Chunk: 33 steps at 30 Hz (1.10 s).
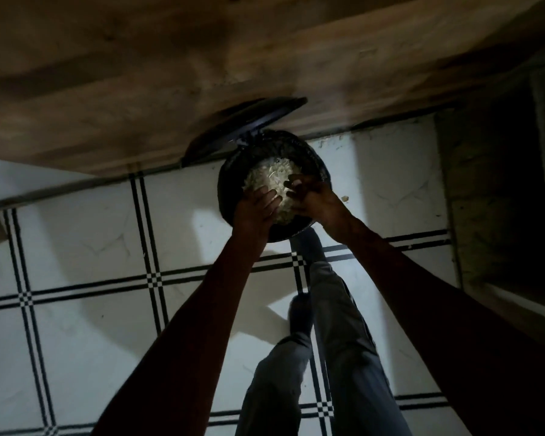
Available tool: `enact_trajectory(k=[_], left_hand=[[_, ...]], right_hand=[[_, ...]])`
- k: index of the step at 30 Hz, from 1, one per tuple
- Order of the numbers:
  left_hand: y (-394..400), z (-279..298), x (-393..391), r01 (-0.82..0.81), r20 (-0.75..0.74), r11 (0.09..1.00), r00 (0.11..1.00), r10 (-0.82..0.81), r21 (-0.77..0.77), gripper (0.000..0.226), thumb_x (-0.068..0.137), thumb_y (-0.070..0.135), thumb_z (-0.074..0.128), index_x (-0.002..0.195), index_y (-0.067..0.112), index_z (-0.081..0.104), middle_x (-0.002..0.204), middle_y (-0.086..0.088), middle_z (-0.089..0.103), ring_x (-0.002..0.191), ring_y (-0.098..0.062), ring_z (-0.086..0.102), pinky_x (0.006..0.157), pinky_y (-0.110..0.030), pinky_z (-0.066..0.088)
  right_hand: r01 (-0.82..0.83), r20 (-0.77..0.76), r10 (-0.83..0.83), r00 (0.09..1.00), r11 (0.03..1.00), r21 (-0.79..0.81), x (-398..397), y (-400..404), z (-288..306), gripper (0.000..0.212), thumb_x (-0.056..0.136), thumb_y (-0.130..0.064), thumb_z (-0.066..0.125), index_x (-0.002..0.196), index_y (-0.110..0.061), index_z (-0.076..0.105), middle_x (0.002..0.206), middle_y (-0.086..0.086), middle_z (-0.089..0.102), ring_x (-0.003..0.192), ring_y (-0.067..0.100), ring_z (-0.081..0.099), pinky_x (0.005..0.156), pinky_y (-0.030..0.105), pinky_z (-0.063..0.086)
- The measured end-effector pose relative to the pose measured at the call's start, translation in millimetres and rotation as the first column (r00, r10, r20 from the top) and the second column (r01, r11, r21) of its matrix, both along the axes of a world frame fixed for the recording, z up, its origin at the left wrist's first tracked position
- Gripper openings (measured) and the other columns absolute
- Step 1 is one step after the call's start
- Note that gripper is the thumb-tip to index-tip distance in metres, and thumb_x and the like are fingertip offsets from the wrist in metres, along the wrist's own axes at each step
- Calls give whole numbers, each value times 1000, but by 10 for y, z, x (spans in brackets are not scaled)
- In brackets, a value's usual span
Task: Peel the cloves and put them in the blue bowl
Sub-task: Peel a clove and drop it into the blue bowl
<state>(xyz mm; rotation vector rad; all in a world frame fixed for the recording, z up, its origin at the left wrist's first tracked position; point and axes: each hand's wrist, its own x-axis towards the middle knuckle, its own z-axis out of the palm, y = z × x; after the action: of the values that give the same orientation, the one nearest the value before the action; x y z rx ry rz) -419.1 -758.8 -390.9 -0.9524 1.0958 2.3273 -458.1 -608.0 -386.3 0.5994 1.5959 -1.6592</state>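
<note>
Your grip: left hand (258, 202) lying flat, right hand (309, 196) curling over peels (271, 177) in the bin (230, 171); you're dumping skins, so shake both clean next.

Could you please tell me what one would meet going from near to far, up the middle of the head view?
Trousered legs → shoe on the pedal side → hands → pale peelings in the black bin → raised lid → wooden surface.
</note>
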Motion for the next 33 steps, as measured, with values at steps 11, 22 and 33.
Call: enact_trajectory(k=[11,22,33], left_hand=[[1451,2289,626,427,63,882,904,-424,-199,36,109,32,46,131,7,61,128,-11,71,118,-23,70,100,-33,55],[4313,4199,1630,810,-226,487,434,-872,-327,23,107,23,51,118,15,69,103,-4,78,96,-15,73,85,-29,56],[7221,4430,3370,888,-196,139,57,-979,-439,16,106,17,55,101,12,69,86,-3,74,73,-13,71,65,-24,57]], right_hand=[[475,-223,-470,854,879,-35,1184,1675,2522,33,111,-34,46,132,-13,62,125,9,71,111,23,72,92,37,62],[924,-502,-823,266,366,-111,3355,4325,4487,17,108,-7,52,112,-1,67,89,6,72,77,13,71,69,24,59],[996,-595,-803,40,-13,84,5788,6296,4519,10,102,-10,65,98,-12,73,84,6,75,73,11,72,67,26,56]])
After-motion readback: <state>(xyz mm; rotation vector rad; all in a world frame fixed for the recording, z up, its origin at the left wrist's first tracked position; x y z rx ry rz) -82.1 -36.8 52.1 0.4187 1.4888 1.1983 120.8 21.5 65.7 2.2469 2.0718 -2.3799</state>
